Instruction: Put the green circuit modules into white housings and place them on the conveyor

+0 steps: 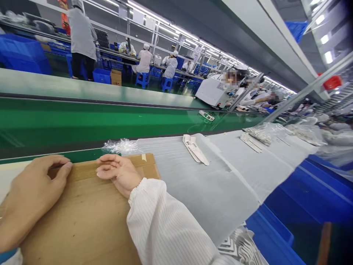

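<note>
White-clad workers (pixel 145 60) sit on blue stools (pixel 142 80) at a long, distant desk (pixel 110 52), with blue bins (pixel 23 53) at far left and a blue crate (pixel 102 76) beside a brown carton (pixel 116 78), while a white machine (pixel 211 91) stands at the far side of a green conveyor belt (pixel 110 119) under bright strip lights (pixel 328 57)

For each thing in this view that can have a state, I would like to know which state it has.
Left hand, fingers bent, nothing seen in it
Right hand, fingers loosely curled, nothing seen in it
Cardboard, lying flat under the hands
Clear plastic, crumpled
White sheet, spread out, creased
Near white parts, lying on the sheet
Green belt, cannot tell if running
White machine, small orange light showing
</note>
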The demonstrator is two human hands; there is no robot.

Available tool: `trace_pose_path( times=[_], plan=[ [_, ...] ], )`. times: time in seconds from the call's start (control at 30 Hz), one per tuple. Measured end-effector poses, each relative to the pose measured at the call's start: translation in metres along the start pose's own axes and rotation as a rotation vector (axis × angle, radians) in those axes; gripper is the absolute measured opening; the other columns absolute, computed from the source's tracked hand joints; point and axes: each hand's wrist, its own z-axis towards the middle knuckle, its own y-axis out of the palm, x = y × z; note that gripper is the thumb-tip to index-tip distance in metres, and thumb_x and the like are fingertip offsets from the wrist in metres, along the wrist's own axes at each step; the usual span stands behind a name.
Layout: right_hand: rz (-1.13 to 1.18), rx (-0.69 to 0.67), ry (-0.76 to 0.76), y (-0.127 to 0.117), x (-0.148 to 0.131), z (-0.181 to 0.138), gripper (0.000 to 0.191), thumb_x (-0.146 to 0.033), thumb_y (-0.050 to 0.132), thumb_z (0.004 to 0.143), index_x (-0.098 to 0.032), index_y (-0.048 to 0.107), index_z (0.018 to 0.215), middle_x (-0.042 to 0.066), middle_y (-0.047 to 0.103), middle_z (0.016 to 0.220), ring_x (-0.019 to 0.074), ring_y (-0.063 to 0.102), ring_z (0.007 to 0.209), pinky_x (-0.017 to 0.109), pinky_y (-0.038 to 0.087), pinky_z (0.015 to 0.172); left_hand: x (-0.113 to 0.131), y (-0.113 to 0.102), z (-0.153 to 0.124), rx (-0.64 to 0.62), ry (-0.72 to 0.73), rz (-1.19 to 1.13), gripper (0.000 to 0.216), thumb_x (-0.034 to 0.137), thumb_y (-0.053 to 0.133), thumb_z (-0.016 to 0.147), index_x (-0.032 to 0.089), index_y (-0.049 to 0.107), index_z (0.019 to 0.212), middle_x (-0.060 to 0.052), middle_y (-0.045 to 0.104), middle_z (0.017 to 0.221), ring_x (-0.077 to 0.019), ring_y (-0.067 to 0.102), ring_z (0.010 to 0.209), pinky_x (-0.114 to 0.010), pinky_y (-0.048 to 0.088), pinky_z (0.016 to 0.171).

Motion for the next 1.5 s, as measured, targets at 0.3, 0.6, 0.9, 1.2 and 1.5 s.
trace_pose_path(
  times=[0.3, 0.6, 0.9, 1.2, 1.5],
  plan=[
    [-0.052, -0.007, -0.031, -0.004, 0.005, 0.001, 0.04, -0.01, 0.087, 0.049, -0.017, 0.071, 0.085, 0.0, 0.071, 0.09, 0.0091, 0.06, 0.071, 0.028, 0.046, 0.081, 0.011, -0.005, -0.007, 0.078, 0.079, -0.171, 0.02, 0.034, 0.047, 0.083, 0.022, 0.062, 0.083, -0.007, 0.069, 0.099, -0.0261, 0.061, 0.099, -0.04, 0.047, 0.093],
    [-0.102, 0.016, -0.015, -0.001, 0.001, -0.002, 0.041, -0.007, 0.087, 0.05, -0.019, 0.071, 0.086, 0.0, 0.069, 0.092, 0.0094, 0.06, 0.077, 0.026, 0.046, 0.083, 0.013, -0.002, -0.011, 0.153, 0.093, -0.302, 0.011, 0.02, 0.048, 0.084, 0.021, 0.059, 0.079, -0.008, 0.067, 0.098, -0.0259, 0.06, 0.102, -0.043, 0.046, 0.093],
    [-0.119, 0.013, -0.008, -0.006, 0.002, -0.001, 0.037, -0.011, 0.089, 0.056, -0.02, 0.073, 0.088, -0.001, 0.069, 0.097, 0.0078, 0.057, 0.079, 0.023, 0.046, 0.082, 0.014, -0.004, -0.012, 0.145, 0.077, -0.327, 0.011, 0.019, 0.049, 0.085, 0.021, 0.059, 0.082, -0.008, 0.065, 0.1, -0.0252, 0.06, 0.101, -0.042, 0.047, 0.092],
    [-0.113, -0.007, -0.011, -0.005, 0.002, -0.001, 0.032, -0.014, 0.087, 0.061, -0.021, 0.073, 0.089, 0.0, 0.069, 0.093, 0.0091, 0.058, 0.078, 0.025, 0.046, 0.082, 0.014, -0.004, -0.012, 0.154, 0.071, -0.331, 0.01, 0.019, 0.051, 0.085, 0.021, 0.06, 0.082, -0.008, 0.066, 0.099, -0.0253, 0.061, 0.101, -0.043, 0.048, 0.092],
    [-0.12, 0.016, -0.017, -0.003, 0.001, -0.002, 0.04, -0.005, 0.085, 0.052, -0.02, 0.073, 0.086, 0.001, 0.069, 0.098, 0.0107, 0.062, 0.085, 0.026, 0.047, 0.089, 0.011, -0.002, -0.011, 0.167, 0.09, -0.322, 0.01, 0.019, 0.05, 0.085, 0.021, 0.06, 0.082, -0.008, 0.067, 0.099, -0.0256, 0.062, 0.101, -0.043, 0.049, 0.092]
  ],
)
